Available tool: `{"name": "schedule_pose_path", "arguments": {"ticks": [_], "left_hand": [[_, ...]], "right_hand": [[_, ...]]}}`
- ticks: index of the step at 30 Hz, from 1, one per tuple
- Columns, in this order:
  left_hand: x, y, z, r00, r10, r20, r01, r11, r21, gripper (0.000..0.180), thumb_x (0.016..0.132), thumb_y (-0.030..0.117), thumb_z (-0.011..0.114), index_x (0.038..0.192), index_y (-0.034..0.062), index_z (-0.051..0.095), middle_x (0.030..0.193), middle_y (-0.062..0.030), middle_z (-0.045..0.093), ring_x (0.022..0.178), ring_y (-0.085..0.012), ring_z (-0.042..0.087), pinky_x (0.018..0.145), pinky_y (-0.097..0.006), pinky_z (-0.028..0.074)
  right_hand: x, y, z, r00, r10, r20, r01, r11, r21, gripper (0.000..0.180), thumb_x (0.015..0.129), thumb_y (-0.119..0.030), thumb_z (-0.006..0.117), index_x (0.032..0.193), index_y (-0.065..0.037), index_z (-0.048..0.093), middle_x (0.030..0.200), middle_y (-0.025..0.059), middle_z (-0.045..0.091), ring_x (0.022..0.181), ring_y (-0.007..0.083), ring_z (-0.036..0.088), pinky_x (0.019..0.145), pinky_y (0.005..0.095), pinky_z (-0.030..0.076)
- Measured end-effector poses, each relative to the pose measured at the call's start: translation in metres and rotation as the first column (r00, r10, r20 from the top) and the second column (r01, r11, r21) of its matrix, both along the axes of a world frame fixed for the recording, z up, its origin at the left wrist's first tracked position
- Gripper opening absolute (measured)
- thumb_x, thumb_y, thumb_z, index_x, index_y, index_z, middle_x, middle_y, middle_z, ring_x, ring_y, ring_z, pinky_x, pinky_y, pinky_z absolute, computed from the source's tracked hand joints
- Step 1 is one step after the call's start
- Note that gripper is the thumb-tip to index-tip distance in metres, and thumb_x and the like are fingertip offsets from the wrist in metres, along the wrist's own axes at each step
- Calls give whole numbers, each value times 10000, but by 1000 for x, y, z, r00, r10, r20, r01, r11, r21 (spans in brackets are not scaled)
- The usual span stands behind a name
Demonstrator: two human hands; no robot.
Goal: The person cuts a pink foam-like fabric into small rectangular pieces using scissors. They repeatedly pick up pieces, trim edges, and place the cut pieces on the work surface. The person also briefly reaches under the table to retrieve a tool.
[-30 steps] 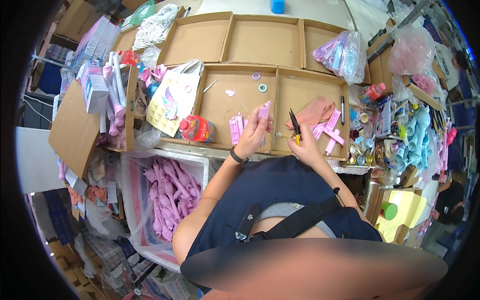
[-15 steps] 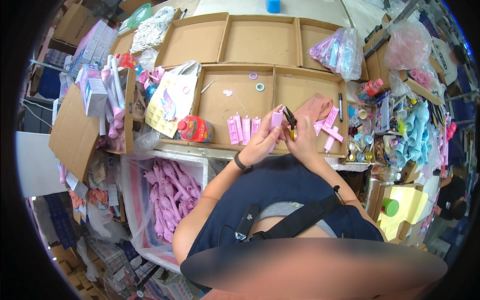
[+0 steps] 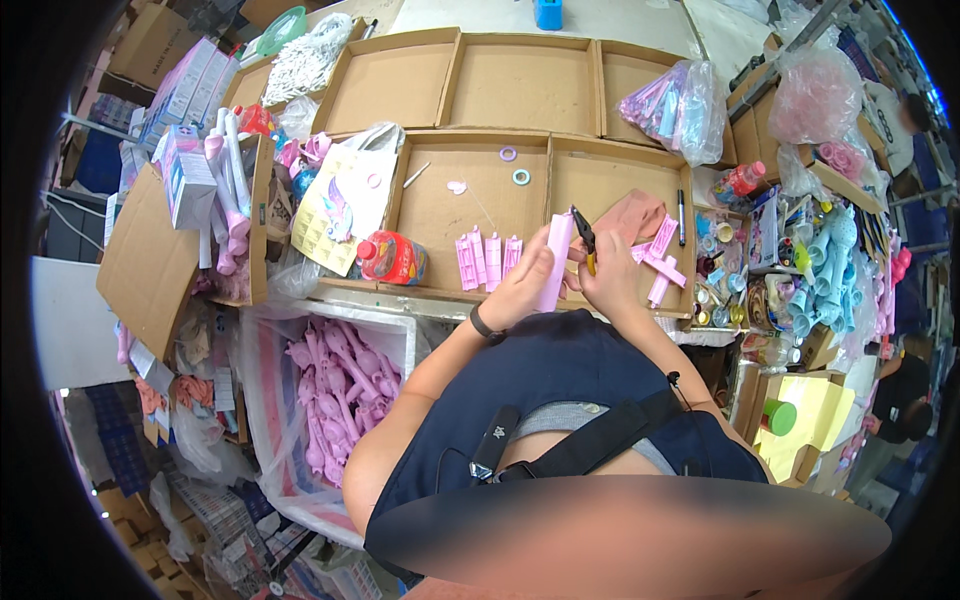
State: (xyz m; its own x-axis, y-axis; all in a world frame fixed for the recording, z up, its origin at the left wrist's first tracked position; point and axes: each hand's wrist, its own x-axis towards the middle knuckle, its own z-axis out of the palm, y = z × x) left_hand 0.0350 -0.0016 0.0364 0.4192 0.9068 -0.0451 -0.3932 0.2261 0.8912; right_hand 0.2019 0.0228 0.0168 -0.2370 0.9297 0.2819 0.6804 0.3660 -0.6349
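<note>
My left hand (image 3: 523,283) is closed round a long pink plastic part (image 3: 557,258), held nearly upright over the near edge of the cardboard trays. In my right hand (image 3: 612,275) is a pair of pliers (image 3: 584,234) with black jaws and yellow-and-black handles. Their tips lie beside the top end of the pink part; whether they touch it I cannot tell. Left of my hands, several similar pink pieces (image 3: 478,262) lie in a row in the tray. More pink pieces (image 3: 660,262) lie crossed on the right, near a salmon-coloured cloth (image 3: 632,215).
Cardboard trays (image 3: 548,75) cover the table. A red bottle (image 3: 392,258) stands at the left, and a pen (image 3: 681,217) lies at the right. Below left, a lined crate (image 3: 405,335) holds many pink parts. Small jars (image 3: 722,275) and pale blue parts (image 3: 825,265) crowd the right side.
The pink part has turned more upright and shows more of its length. The pliers have shifted slightly right, their jaws now pointing up and left.
</note>
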Motion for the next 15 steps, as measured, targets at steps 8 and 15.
{"name": "schedule_pose_path", "arguments": {"ticks": [8,15], "left_hand": [[-2,-1,-2,947,316,52,-303,829,470,559,944,153,367,1396,70,48,1234,-230,453,920,-217,564,737,-284,455],[-23,35,6,755,611,-240,-331,670,664,488,911,46,393,1367,52,218,1210,-163,500,713,-97,490,662,-231,437]], "right_hand": [[3,-3,1,983,14,-181,-81,927,-365,165,737,-55,529,893,-26,484,795,165,539,755,317,557,651,370,438],[11,-19,23,739,261,-620,-635,577,-514,141,748,-50,514,878,-21,466,762,45,480,674,140,475,638,262,396]]}}
